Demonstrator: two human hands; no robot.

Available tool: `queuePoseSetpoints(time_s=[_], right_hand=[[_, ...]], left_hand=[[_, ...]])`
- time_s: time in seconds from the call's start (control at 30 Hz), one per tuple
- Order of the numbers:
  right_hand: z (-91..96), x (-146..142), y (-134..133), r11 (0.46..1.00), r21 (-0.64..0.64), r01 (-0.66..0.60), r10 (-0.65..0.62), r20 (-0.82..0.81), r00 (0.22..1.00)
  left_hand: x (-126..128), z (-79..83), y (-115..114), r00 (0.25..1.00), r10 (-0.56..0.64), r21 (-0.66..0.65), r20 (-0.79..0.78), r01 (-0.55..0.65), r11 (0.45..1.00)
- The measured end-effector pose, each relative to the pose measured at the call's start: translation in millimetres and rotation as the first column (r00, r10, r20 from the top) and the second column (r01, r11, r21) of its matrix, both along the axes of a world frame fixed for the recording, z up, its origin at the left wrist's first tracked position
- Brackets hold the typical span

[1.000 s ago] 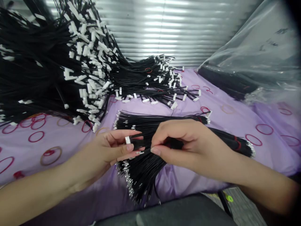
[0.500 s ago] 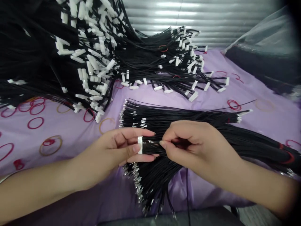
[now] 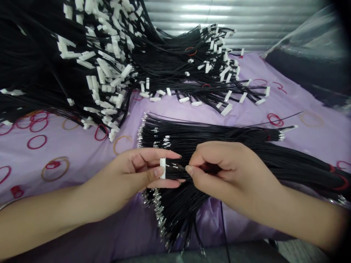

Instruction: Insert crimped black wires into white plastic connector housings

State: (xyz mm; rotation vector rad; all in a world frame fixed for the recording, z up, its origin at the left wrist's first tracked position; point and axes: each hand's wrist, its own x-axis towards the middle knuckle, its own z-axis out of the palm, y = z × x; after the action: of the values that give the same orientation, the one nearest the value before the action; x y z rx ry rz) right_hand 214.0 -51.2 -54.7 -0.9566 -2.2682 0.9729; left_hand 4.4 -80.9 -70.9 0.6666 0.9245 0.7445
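My left hand (image 3: 137,173) pinches a small white connector housing (image 3: 162,168) between thumb and fingers. My right hand (image 3: 222,171) is closed on thin black wires (image 3: 178,167), their metal tips pointing at the housing a short way off. Both hands hover over a bundle of black wires with bare metal terminals (image 3: 175,204) lying on the purple sheet (image 3: 82,157). A second bundle (image 3: 208,133) lies just behind the hands.
A big heap of black wires fitted with white connectors (image 3: 109,65) fills the left and back. Red and orange rubber bands (image 3: 37,141) are scattered on the sheet. A clear plastic bag with more black wires (image 3: 309,62) sits at the right. A ribbed metal shutter (image 3: 246,18) stands behind.
The view shifted downward and to the right over the second. The left hand turned the white housing upright, and the right hand brought the wire tips close to it.
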Motion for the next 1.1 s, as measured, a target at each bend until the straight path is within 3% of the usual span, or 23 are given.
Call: queuePoseSetpoints(time_s=[0.2,1.1], right_hand=[[-1.4,-0.4,-0.2,0.999,0.050,-0.007,0.007,-0.009,1.000],[-1.4,1.8,0.2,0.999,0.040,-0.021,0.021,-0.004,1.000]], left_hand=[[-1.4,-0.8,0.0,1.000,-0.006,-0.005,-0.013,0.006,1.000],[-1.5,-1.2,0.7,0.998,-0.039,0.028,0.043,0.038,0.999]])
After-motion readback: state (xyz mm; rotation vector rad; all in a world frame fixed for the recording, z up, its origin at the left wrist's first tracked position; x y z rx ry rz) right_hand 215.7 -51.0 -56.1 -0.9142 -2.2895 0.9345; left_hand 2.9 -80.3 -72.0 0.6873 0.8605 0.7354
